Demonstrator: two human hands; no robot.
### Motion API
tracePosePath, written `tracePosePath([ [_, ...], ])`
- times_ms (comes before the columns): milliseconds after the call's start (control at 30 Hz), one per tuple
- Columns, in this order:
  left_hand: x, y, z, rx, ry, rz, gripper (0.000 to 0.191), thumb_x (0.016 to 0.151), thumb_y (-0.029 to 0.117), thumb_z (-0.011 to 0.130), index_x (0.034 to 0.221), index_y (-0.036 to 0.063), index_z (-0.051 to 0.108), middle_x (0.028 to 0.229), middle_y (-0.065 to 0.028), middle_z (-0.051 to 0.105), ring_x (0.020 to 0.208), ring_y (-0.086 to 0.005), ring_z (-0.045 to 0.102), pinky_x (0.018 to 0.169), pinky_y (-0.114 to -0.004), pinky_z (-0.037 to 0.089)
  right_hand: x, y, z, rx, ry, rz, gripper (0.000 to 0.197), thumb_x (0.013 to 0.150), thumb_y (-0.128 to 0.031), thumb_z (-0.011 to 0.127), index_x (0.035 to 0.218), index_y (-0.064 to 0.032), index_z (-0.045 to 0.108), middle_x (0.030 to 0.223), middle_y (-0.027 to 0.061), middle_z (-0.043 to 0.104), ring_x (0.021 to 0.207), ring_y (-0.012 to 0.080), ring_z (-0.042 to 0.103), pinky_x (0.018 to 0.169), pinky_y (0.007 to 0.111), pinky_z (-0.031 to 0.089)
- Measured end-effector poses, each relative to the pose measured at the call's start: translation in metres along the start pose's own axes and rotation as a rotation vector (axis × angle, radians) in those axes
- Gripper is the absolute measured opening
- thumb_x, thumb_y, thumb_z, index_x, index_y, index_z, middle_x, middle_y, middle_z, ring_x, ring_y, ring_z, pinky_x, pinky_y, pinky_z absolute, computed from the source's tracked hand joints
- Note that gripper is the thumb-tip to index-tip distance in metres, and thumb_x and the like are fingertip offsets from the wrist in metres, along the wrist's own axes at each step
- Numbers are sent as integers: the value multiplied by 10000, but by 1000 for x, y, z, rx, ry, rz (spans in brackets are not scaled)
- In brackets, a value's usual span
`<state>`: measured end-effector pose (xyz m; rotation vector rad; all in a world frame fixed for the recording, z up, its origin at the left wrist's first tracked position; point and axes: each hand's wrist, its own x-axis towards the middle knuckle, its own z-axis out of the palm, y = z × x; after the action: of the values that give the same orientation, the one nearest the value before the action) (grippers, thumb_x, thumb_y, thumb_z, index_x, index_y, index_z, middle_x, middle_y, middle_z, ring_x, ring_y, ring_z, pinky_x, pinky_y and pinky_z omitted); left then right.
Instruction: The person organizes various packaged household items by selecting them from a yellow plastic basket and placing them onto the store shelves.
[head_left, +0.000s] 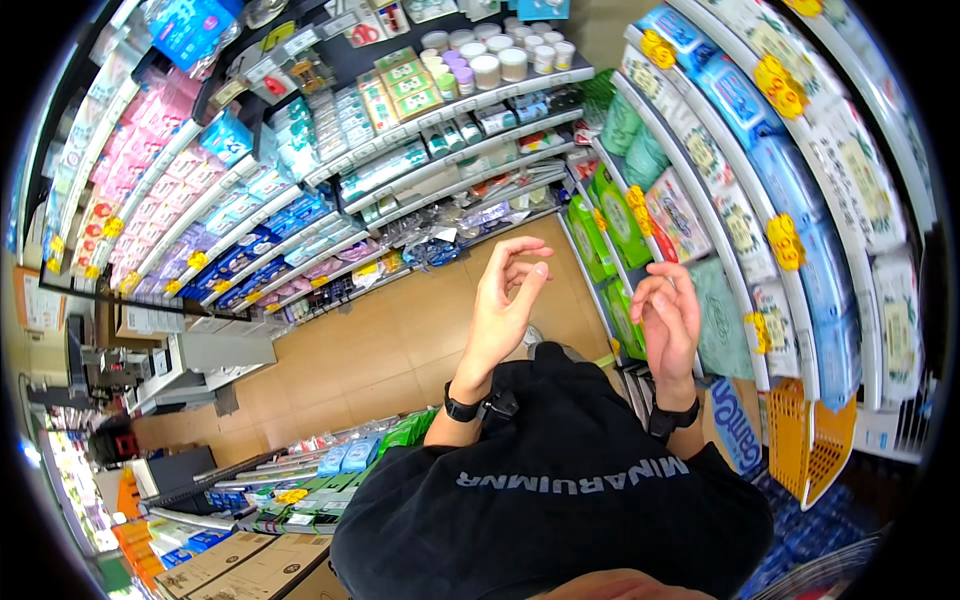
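Both hands are raised in front of the black shirt, apart from each other, each with a black band on the wrist. My left hand (512, 296) is above the tiled floor (375, 337), its fingers curled loosely with gaps between them and nothing held. My right hand (667, 319) is beside the right-hand shelves, its fingers bent and holding nothing that I can see. Near it are green plastic packs (619, 217) on the low shelves and a pale green pack (718, 319). Whether the right fingertips touch any pack I cannot tell.
Shelves with pink packs (150, 120) and white-lidded jars (513, 64) line the far side. Blue packs (787, 176) fill the right shelving. A yellow plastic basket (787, 435) is at lower right, cardboard boxes (262, 562) at lower left.
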<state>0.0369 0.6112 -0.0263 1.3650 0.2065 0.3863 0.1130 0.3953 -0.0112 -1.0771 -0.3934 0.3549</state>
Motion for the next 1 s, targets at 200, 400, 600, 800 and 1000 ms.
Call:
tracePosePath([
  [200,-48,-10,26,-19,-152,-56,299,982,77,582,1265,-2,523,1204,-114,607,964,-146,618,888,-296,491,-86,-14,-11,-73,165,-102,252,957,-67,511,1189,31,513,898,131,628,784,162,574,718,288,462],
  [400,-83,-20,64,-67,-323,-153,299,987,89,584,1268,7,522,1215,-111,602,975,-153,622,896,-298,487,-157,-30,-26,-118,313,-150,237,962,-70,514,1175,35,514,868,124,630,765,157,569,712,286,460],
  [600,-103,-22,107,2,-566,-192,288,991,89,577,1264,16,526,1211,-99,609,979,-164,640,892,-307,486,-215,-48,-42,-131,494,-279,211,965,-83,515,1138,36,534,842,112,614,772,159,571,707,287,460],
  [800,-121,-26,169,36,-802,-237,271,990,82,575,1247,6,536,1198,-108,616,975,-174,651,902,-310,487,-267,-70,-67,-149,678,-433,162,970,-81,509,1070,36,559,823,109,604,746,169,580,675,295,470],
  [1000,-143,-35,253,101,-1009,-218,263,988,74,574,1239,1,540,1188,-109,625,970,-173,660,908,-310,485,-319,-101,-113,-177,820,-552,146,972,-74,509,1041,37,575,801,113,611,727,174,582,660,296,475],
])
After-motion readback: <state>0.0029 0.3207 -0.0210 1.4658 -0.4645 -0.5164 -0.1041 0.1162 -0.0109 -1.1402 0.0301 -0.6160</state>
